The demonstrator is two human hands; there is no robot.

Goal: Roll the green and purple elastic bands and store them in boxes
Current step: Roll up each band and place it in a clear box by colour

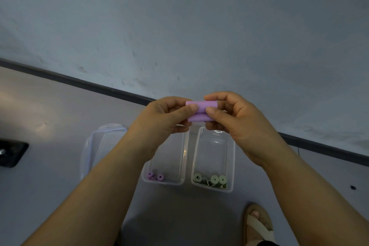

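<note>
A purple band (200,111), partly rolled, is held in the air between both hands, above two open clear boxes. The left hand (165,115) is closed on its left end, thumb pressed on the front and fingers curled behind. The right hand (229,115) is closed on its right end in the same way, thumb in front and index finger over the top. The left box (184,158) is partly hidden by the left forearm; two purple rolls (155,175) are seen at its near end. The right box (231,166), just beside it, holds green rolls (216,179) at its near end, one of them loosened. A clear lid (93,146) lies left of the boxes. Everything rests on a grey floor (60,116), which is met by a dark skirting (79,81) and a wall. A sandalled foot (257,223) is seen at the lower right.
</note>
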